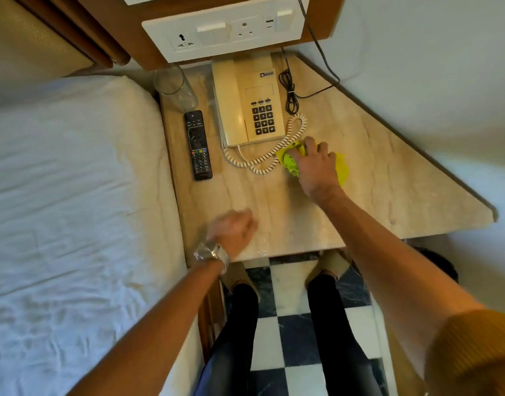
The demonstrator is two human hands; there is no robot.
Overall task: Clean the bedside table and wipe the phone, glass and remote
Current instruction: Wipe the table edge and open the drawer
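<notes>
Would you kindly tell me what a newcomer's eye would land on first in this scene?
The bright yellow cloth stands out first, gripped by the right hand on the table, beside the coiled cord. Behind it sits the beige phone, with a black remote and a clear glass between phone and bed.

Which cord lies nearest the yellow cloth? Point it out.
The cream coiled phone cord, looping beside the cloth the right hand grips; the black bundled cable lies farther back, beside the phone.

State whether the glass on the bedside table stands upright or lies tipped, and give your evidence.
Upright: the glass stands on its base behind the remote, its round rim towards the camera.
</notes>
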